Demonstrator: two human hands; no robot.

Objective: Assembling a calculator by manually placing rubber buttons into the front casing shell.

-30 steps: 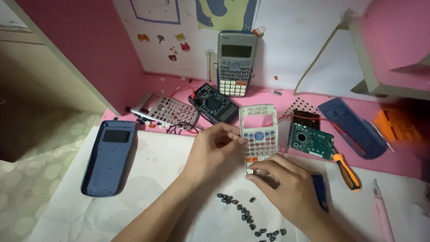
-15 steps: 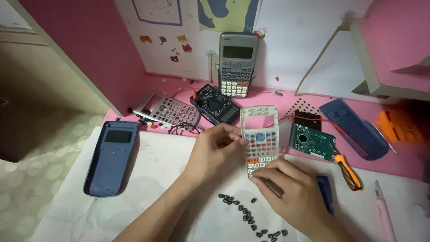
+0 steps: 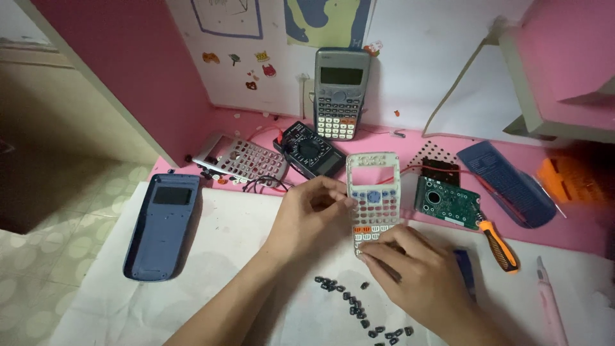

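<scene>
Over white paper (image 3: 211, 256), both hands curled, left hand (image 3: 307, 214) gripping calculator faceplate (image 3: 373, 192), right hand (image 3: 416, 275) fingertips pinching its lower edge.

The white paper sheet (image 3: 243, 256) lies open between the dark blue calculator back cover (image 3: 160, 224) at its left edge and the two hands. Small black rubber keys (image 3: 355, 301) litter its near middle. Along the pink desk's (image 3: 576, 224) far edge a black multimeter (image 3: 311, 148), green circuit board (image 3: 446, 202) and orange-handled screwdriver (image 3: 496, 242) crowd the way.

Circuit board (image 3: 446, 202) right of keypad shell (image 3: 373, 195) (screwdriver (image 3: 498, 244) seemingly nearer).
</scene>
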